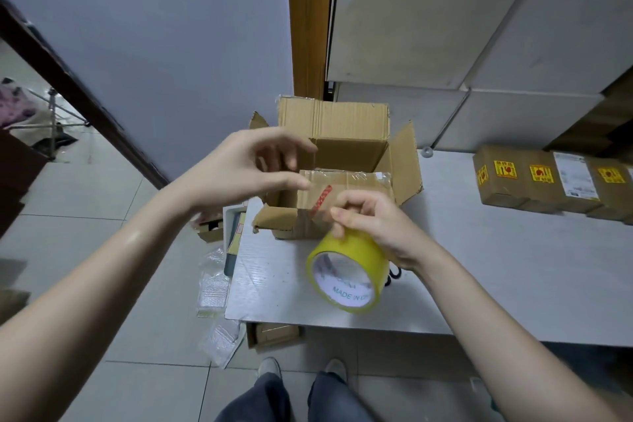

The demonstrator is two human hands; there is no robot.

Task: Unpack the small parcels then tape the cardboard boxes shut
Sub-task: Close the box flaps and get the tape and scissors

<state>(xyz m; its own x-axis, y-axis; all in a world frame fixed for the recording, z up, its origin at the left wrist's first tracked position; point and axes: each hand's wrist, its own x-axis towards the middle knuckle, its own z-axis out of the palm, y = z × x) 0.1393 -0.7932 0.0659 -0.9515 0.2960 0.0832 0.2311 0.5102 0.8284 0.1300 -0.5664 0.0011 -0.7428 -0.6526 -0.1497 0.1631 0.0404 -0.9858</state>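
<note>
The right hand point(371, 223) gripped a yellow tape roll point(347, 272) by its rim, its open core facing the person, just short of the open cardboard box point(337, 161). The left hand point(239, 168), fingers loosely apart and empty, hovered nearer the box's flaps; sealed parcels point(548, 181) sat well to the right on the table point(496, 277).

**Premises: small packing and storage room**

We find a stockroom used for parcel handling. Large pale cartons point(428, 17) are stacked high against the wall beside a white worktable point(496, 267). A row of small brown parcels point(548, 181) bearing yellow warning stickers sits on that table, near an open cardboard box point(346, 134). Bubble-wrap scraps point(214, 284) lie on the grey tiled floor point(144, 336), and we note a doorway at the left
</note>
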